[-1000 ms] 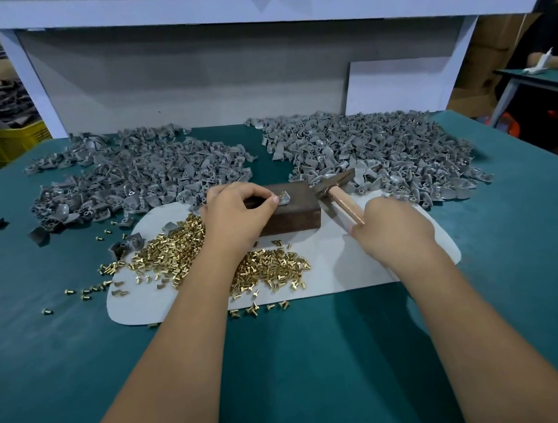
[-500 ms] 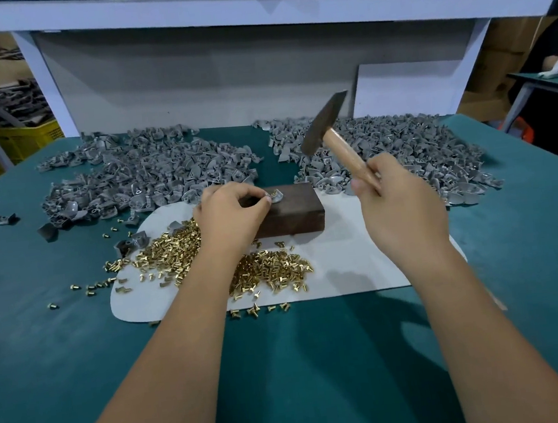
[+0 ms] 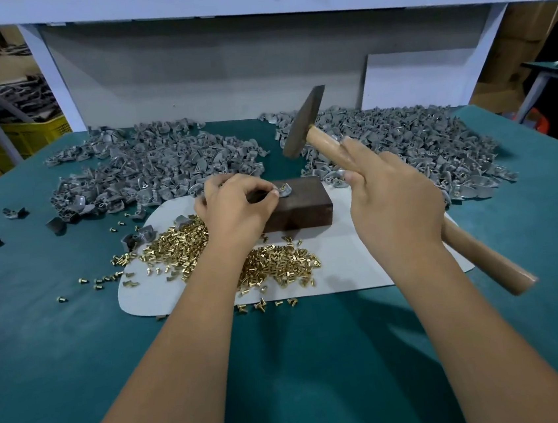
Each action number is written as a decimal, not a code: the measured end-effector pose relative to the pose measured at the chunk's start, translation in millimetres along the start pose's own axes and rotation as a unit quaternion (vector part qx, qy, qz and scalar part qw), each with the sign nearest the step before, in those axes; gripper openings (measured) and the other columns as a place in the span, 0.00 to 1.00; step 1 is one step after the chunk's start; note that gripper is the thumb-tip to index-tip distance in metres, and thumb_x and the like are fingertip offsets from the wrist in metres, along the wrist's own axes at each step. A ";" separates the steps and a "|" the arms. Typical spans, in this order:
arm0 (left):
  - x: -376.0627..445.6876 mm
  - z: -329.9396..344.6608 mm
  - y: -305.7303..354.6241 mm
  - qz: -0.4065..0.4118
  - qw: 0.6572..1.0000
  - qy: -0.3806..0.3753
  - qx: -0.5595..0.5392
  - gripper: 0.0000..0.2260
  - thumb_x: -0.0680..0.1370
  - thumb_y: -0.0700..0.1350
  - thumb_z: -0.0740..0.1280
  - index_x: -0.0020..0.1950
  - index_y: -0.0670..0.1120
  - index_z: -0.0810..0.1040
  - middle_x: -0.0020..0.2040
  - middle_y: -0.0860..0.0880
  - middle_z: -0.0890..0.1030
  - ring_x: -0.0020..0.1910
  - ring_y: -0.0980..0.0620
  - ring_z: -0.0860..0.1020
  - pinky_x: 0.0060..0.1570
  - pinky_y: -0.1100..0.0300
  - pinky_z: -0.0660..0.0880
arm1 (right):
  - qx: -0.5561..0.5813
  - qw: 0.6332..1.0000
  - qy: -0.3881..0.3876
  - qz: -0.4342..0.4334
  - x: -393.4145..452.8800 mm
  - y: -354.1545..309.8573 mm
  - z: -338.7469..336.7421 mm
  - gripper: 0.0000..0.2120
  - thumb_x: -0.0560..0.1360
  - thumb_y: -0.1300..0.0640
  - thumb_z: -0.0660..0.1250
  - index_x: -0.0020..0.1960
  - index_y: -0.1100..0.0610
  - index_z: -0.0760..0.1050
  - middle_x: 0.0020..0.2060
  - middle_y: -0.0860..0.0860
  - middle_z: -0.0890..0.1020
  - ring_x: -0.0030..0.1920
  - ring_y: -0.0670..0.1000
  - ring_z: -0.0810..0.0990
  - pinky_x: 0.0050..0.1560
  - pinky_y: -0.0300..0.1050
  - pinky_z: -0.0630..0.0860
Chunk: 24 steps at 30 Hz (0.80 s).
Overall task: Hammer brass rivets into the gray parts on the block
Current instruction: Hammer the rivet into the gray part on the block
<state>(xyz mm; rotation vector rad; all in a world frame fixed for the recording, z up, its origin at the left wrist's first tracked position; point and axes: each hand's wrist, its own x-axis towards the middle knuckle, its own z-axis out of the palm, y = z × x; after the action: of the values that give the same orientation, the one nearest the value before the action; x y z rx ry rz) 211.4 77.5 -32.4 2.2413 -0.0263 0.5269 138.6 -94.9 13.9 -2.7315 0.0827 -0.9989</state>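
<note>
Bright, even overhead light, soft shadows, wide-angle bending at edges.

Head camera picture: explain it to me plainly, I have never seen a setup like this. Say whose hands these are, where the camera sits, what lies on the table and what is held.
There is no machine here. A person wears the camera on the head, so it looks forward and down along both forearms.

The left hand pinches a small gray part with a brass rivet in it on top of a dark block. The right hand grips a wooden-handled hammer, raised above the block.

The block stands on a white mat on the green table. Loose brass rivets lie in front of it, and two heaps of gray parts lie behind.
</note>
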 end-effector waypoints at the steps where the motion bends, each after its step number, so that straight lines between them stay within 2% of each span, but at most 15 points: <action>1: 0.1 0.1 0.0 0.000 1.000 -0.002 0.000 0.01 0.74 0.54 0.72 0.44 0.60 0.83 0.46 0.65 0.76 0.68 0.54 0.61 0.66 0.49 0.52 | -0.008 1.000 0.006 -0.006 -0.6 -0.6 0.2 0.20 0.80 0.53 0.59 0.71 0.43 0.65 0.45 0.51 0.77 0.38 0.51 0.66 0.31 0.42 0.57; 5: 0.1 0.2 0.2 -0.001 1.000 -0.009 -0.005 0.02 0.74 0.54 0.73 0.42 0.61 0.82 0.47 0.65 0.77 0.68 0.53 0.61 0.61 0.52 0.51 | -0.007 1.000 0.018 -0.010 -3.4 -4.2 2.3 0.22 0.79 0.55 0.62 0.72 0.43 0.66 0.43 0.52 0.78 0.37 0.52 0.68 0.33 0.43 0.61; 8: 0.0 -0.4 0.0 -0.006 1.000 -0.008 -0.017 0.04 0.74 0.54 0.73 0.40 0.61 0.81 0.46 0.66 0.76 0.67 0.55 0.61 0.57 0.55 0.50 | -0.039 0.998 -0.024 -0.035 -6.9 -5.2 5.7 0.23 0.78 0.56 0.62 0.71 0.42 0.66 0.46 0.52 0.78 0.42 0.56 0.76 0.35 0.44 0.62; 10: 0.2 -0.4 -0.4 -0.008 1.000 -0.009 -0.020 0.04 0.74 0.54 0.73 0.40 0.61 0.81 0.47 0.65 0.76 0.67 0.55 0.60 0.55 0.56 0.50 | -0.053 0.997 -0.036 -0.044 -8.4 -6.8 7.6 0.23 0.78 0.56 0.62 0.71 0.42 0.66 0.45 0.52 0.78 0.44 0.57 0.77 0.34 0.44 0.61; 14: 0.4 -0.7 0.7 -0.014 1.000 -0.014 -0.019 0.06 0.74 0.54 0.73 0.38 0.62 0.80 0.47 0.65 0.77 0.67 0.54 0.61 0.56 0.54 0.51 | -0.024 0.999 0.012 -0.018 -7.8 -8.7 5.7 0.22 0.77 0.57 0.65 0.70 0.45 0.69 0.42 0.53 0.79 0.39 0.58 0.77 0.33 0.44 0.62; 18: 0.9 -1.1 0.3 -0.016 1.000 -0.016 -0.010 0.04 0.75 0.54 0.72 0.40 0.61 0.81 0.49 0.64 0.77 0.68 0.53 0.61 0.59 0.51 0.53 | -0.052 0.998 -0.030 -0.030 -10.6 -8.8 10.3 0.22 0.78 0.56 0.63 0.71 0.43 0.67 0.44 0.52 0.78 0.42 0.56 0.76 0.34 0.44 0.61; 22: 1.0 -0.6 0.7 -0.021 1.000 -0.018 -0.009 0.02 0.75 0.54 0.72 0.42 0.59 0.83 0.49 0.64 0.77 0.67 0.54 0.61 0.58 0.52 0.52 | -0.004 1.000 0.016 -0.004 -10.8 -10.0 7.8 0.21 0.78 0.56 0.64 0.70 0.44 0.69 0.41 0.52 0.78 0.36 0.54 0.70 0.33 0.43 0.61; 24: 0.9 -1.0 0.8 -0.021 1.000 -0.021 -0.009 0.02 0.75 0.55 0.72 0.42 0.60 0.83 0.49 0.64 0.77 0.67 0.54 0.62 0.58 0.52 0.52 | -0.023 1.000 -0.001 -0.019 -11.8 -10.2 9.8 0.23 0.78 0.56 0.64 0.71 0.43 0.68 0.42 0.52 0.78 0.37 0.54 0.72 0.33 0.43 0.62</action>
<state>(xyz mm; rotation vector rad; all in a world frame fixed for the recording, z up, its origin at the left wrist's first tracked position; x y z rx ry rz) 211.7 77.8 -30.8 2.2301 -0.0064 0.4556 135.5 -81.6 1.5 -2.7857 0.0546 -1.0177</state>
